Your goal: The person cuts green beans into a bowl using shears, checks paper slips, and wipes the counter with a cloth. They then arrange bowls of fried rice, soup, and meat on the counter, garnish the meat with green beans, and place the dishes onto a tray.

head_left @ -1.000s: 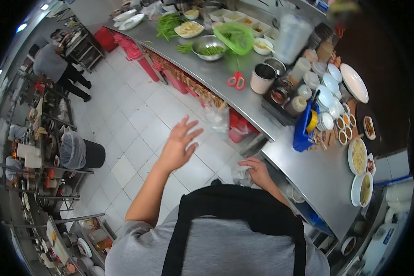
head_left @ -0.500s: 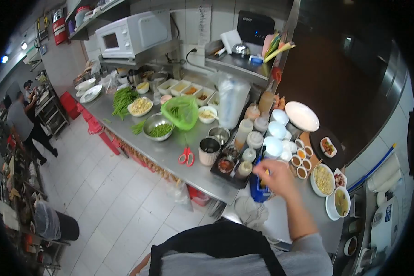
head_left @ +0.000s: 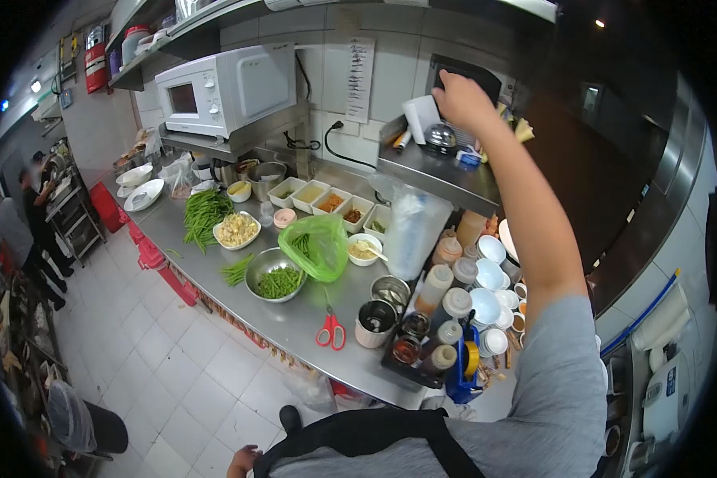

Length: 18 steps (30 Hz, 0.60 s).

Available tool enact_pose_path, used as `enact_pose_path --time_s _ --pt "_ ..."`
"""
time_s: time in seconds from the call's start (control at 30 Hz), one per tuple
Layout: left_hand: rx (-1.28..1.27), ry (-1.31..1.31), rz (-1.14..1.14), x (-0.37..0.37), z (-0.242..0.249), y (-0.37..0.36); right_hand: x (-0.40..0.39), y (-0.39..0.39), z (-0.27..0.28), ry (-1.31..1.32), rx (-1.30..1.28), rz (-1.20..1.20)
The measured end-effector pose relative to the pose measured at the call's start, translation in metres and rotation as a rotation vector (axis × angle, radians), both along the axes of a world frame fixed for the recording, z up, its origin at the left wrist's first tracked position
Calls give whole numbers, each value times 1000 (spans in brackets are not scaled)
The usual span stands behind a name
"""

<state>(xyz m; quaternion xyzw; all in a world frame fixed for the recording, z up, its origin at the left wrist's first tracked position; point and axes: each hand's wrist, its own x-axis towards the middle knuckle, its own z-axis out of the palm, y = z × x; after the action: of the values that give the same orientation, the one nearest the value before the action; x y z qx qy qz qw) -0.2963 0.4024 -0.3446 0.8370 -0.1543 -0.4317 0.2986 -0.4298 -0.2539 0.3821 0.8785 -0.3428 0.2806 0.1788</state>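
My right hand point(head_left: 466, 102) is raised at the end of an outstretched arm, in front of the black printer point(head_left: 486, 76) on the small steel shelf. Its thumb and forefinger look slightly apart, close above a white sheet of paper point(head_left: 422, 116); the other fingers are partly hidden. Just below sits a shiny metal call bell point(head_left: 440, 136), beside a small blue-and-white container point(head_left: 469, 157). At the bottom edge, my left hand point(head_left: 245, 460) hangs low by my body, away from the counter, its fingers mostly out of sight.
Squeeze bottles point(head_left: 436, 287) and a blue caddy point(head_left: 462, 370) stand below the shelf. Along the counter are red scissors point(head_left: 330, 330), a steel bowl of cut green beans point(head_left: 272, 275) and a green bag point(head_left: 319, 247). A microwave point(head_left: 231, 88) is on the upper left; people stand far left.
My right hand has risen from above the bottles and blue caddy to the printer shelf. My left hand has come into view at the bottom. The view has shifted.
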Motion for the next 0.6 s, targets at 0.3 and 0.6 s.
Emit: enact_pose_path --time_s 0.3,0.6 --pt "172 -82 -271 238 5 24 0 -6 -70 -89 -98 -135" --pt "-99 -175 209 396 27 -89 13 -15 -80 -111 59 -164"
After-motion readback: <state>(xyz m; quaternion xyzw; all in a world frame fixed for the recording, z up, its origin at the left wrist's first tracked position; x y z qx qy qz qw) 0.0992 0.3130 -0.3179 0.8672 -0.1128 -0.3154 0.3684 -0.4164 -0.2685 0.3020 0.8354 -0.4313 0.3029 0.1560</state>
